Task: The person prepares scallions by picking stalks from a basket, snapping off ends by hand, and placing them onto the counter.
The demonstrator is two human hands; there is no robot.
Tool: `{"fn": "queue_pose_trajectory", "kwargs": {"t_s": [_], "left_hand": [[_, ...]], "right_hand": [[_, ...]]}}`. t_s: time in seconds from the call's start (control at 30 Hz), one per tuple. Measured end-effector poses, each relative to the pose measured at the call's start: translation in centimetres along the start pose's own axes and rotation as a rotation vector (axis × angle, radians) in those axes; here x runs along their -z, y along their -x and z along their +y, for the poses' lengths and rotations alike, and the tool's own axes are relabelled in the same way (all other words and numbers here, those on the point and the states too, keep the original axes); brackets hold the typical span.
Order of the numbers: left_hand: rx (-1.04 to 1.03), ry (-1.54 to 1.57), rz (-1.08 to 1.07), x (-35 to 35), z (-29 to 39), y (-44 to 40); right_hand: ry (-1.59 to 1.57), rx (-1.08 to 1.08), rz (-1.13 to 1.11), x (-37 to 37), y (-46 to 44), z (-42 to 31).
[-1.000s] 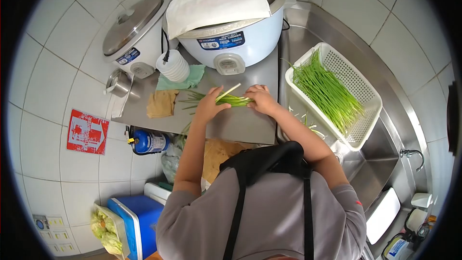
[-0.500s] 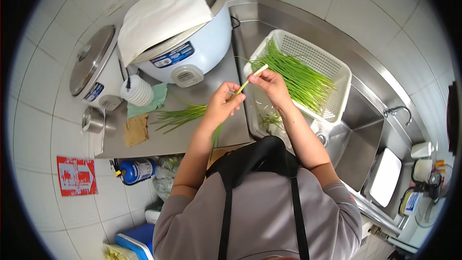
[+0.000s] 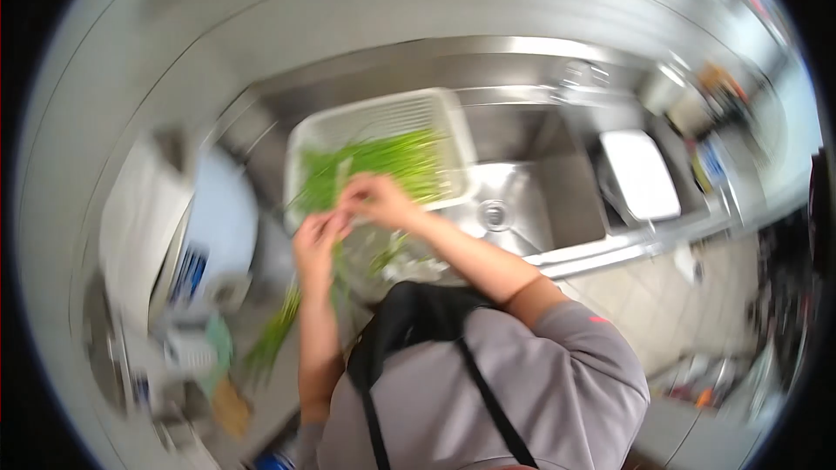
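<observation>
My left hand [image 3: 315, 239] is closed around a thin spring onion [image 3: 343, 172], whose pale end points up at the basket. My right hand [image 3: 379, 198] pinches the same stalk, close beside the left; motion blur hides the exact finger contact. Just beyond the hands, a white plastic basket [image 3: 459, 122] holds a heap of long spring onions [image 3: 405, 155]. More loose green stalks [image 3: 277, 331] lie on the steel counter, left of my left forearm. Scraps of green and white trimmings [image 3: 392, 254] lie below my right hand.
A light-blue rice cooker [image 3: 228, 222] with a white cloth [image 3: 144, 218] over it stands at left. Right of the basket are the steel sink basin [image 3: 566, 183] and its drain [image 3: 495, 215]. A white lidded container [image 3: 640, 174] sits further right.
The view has swung to the right, so basket and sink appear further left and the picture is blurred. My hands have come closer together on the stalk.
</observation>
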State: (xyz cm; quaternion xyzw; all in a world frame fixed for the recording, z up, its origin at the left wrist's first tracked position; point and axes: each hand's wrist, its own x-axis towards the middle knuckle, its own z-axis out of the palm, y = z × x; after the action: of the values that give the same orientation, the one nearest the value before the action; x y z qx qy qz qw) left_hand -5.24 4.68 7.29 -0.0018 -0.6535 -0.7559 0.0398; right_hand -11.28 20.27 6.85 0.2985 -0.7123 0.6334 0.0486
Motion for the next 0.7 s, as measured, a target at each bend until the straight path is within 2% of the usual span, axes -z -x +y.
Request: {"fn": "queue_pose_trajectory", "kwargs": {"t_s": [0.03, 0.07, 0.1, 0.13, 0.2, 0.23, 0.3, 0.43, 0.47, 0.57, 0.7], "left_hand": [[-0.037, -0.035, 0.001, -0.5, 0.1, 0.0], [-0.075, -0.120, 0.030, -0.8, -0.6, -0.3], [-0.095, -0.103, 0.050, -0.9, -1.5, -0.7], [-0.050, -0.102, 0.040, -0.8, -2.0, -1.1], [-0.089, 0.038, -0.080, -1.6, -2.3, -1.9], [-0.029, 0.097, -0.142, -2.5, -1.5, -2.1], [0.081, 0.204, -0.221, -4.0, -0.2, -1.1], [0.018, -0.018, -0.338, -2.8, -1.5, -2.6], [0.032, -0.006, -0.331, -2.8, -1.5, -2.7], [0.040, -0.001, -0.311, -3.4, -1.0, -2.6], [0.011, 0.004, -0.241, -3.6, -1.0, -2.5]], "right_hand": [[-0.067, -0.065, 0.028, -0.1, 0.3, 0.2], [0.035, 0.020, 0.081, 0.3, 0.6, 0.6], [0.083, -0.027, 0.086, 0.6, 0.9, 0.0], [0.045, -0.025, 0.109, 0.6, 1.3, 0.1], [0.015, -0.004, 0.170, 1.2, 1.7, -1.1], [-0.047, -0.062, 0.150, 1.6, 1.9, -1.8], [-0.023, -0.007, 0.270, 2.0, 2.3, -1.5], [-0.082, 0.069, 0.322, 2.9, 2.7, -1.5], [-0.108, 0.079, 0.313, 3.1, 2.8, -1.5], [0.084, 0.231, 0.262, 3.4, 2.8, -0.3], [0.145, 0.208, 0.275, 3.6, 2.9, -0.4]]}}
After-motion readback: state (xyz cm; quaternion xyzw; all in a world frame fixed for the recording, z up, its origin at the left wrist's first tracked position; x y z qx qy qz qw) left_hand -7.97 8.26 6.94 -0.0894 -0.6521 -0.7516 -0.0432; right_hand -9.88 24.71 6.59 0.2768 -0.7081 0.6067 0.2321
